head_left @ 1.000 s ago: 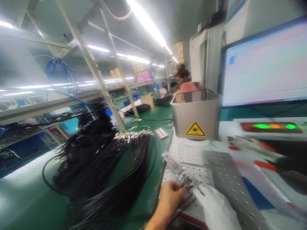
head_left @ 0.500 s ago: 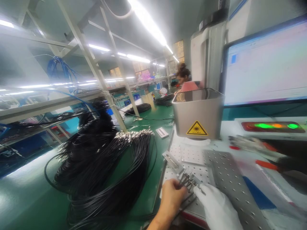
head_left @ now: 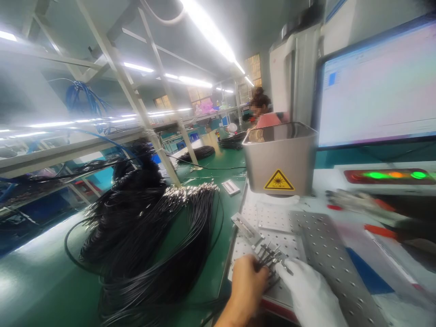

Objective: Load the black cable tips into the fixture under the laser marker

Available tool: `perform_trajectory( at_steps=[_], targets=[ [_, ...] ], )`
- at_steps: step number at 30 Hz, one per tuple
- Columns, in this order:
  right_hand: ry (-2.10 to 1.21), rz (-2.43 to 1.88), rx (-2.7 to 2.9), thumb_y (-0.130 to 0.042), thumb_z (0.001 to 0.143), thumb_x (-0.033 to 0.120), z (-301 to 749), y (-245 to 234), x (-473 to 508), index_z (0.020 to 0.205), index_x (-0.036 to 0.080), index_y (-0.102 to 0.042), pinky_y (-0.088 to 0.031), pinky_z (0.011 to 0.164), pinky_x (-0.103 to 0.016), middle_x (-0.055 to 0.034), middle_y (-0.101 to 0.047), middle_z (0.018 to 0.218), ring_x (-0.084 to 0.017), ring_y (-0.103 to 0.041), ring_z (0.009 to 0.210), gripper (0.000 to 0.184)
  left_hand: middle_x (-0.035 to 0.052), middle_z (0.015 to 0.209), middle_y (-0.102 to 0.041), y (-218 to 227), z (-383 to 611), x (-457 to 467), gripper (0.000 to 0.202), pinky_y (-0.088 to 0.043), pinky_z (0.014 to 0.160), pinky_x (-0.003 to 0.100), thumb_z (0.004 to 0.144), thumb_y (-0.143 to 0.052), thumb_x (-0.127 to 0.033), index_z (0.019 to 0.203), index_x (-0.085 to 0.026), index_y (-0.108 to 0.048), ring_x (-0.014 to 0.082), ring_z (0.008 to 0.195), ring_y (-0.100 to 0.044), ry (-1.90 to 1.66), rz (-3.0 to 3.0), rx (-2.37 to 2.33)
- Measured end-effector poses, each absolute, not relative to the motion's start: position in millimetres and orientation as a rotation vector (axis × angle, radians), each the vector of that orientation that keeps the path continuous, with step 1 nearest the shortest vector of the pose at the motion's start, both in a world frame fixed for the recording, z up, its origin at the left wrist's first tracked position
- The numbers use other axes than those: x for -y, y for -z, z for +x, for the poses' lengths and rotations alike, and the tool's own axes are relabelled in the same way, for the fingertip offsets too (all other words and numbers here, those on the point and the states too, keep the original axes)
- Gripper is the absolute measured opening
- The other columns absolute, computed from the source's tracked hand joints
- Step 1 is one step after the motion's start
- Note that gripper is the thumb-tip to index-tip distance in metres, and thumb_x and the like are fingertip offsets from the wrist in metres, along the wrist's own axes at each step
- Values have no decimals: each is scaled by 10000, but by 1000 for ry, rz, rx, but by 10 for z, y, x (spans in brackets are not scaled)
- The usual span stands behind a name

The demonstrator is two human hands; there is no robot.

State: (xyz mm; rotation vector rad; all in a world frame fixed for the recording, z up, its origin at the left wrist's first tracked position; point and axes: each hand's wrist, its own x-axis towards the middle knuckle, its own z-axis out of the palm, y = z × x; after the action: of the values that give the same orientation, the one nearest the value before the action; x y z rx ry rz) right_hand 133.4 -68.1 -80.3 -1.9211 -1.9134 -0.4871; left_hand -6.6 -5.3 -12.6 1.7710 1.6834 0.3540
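Observation:
Several black cables with metal ends point(head_left: 269, 254) are bunched between my hands, low in the view. My bare left hand point(head_left: 247, 281) is closed around them, its thumb and fingers pinched together just below the ends. My right hand point(head_left: 309, 286), in a white glove, has its fingertips closed at the right side of the same metal ends. A slim metal fixture point(head_left: 245, 228) lies on the perforated plate point(head_left: 281, 238) just beyond my fingers. Blur hides exactly how each cable end is gripped.
A large pile of black cables point(head_left: 184, 254) covers the green table point(head_left: 41, 290) at left. Ahead stands a metal housing point(head_left: 281, 159) with a laser warning sign. At right are a monitor point(head_left: 374, 86), gloves point(head_left: 357, 202) and lit buttons point(head_left: 390, 175). A person point(head_left: 260, 109) sits farther back.
The view has shifted slightly. Both hands stay at the cable ends, with my left hand a touch farther right and the ends slightly regrouped.

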Motion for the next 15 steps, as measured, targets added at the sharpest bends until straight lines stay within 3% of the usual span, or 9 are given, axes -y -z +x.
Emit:
perform_trajectory(
  at_steps=[4, 6, 8, 15],
  targets=[
    [465, -1925, 1941, -366, 809, -61, 1302, 698, 726, 1076, 337, -724, -557, 795, -291, 27, -660, 1182, -175, -631, 1009, 598, -31, 585, -438, 148, -79, 37, 210, -226, 594, 290, 708, -579, -223, 572, -204, -421, 132, 634, -420, -366, 1725, -1683],
    [482, -1983, 1948, -363, 809, -69, 1295, 679, 730, 1117, 349, -712, -568, 785, -294, 25, -651, 1208, -172, -647, 957, 626, -33, 589, -442, 170, -87, 25, 204, -238, 599, 287, 698, -590, -223, 573, -202, -430, 133, 645, -432, -375, 1686, -1674],
    [473, -2031, 1939, -368, 820, -66, 1296, 690, 711, 1130, 364, -706, -574, 743, -277, 32, -655, 1196, -154, -657, 875, 628, -37, 587, -436, 194, -93, 11, 204, -245, 602, 286, 683, -603, -218, 576, -202, -430, 132, 648, -434, -386, 1643, -1667],
    [376, -1987, 1973, -371, 816, -61, 1318, 876, 533, 1086, 347, -714, -545, 738, -246, 14, -684, 1094, -148, -648, 886, 597, -53, 544, -384, 228, -109, 5, 239, -243, 587, 291, 654, -603, -172, 554, -209, -388, 112, 604, -372, -412, 1562, -1626]
  ],
)
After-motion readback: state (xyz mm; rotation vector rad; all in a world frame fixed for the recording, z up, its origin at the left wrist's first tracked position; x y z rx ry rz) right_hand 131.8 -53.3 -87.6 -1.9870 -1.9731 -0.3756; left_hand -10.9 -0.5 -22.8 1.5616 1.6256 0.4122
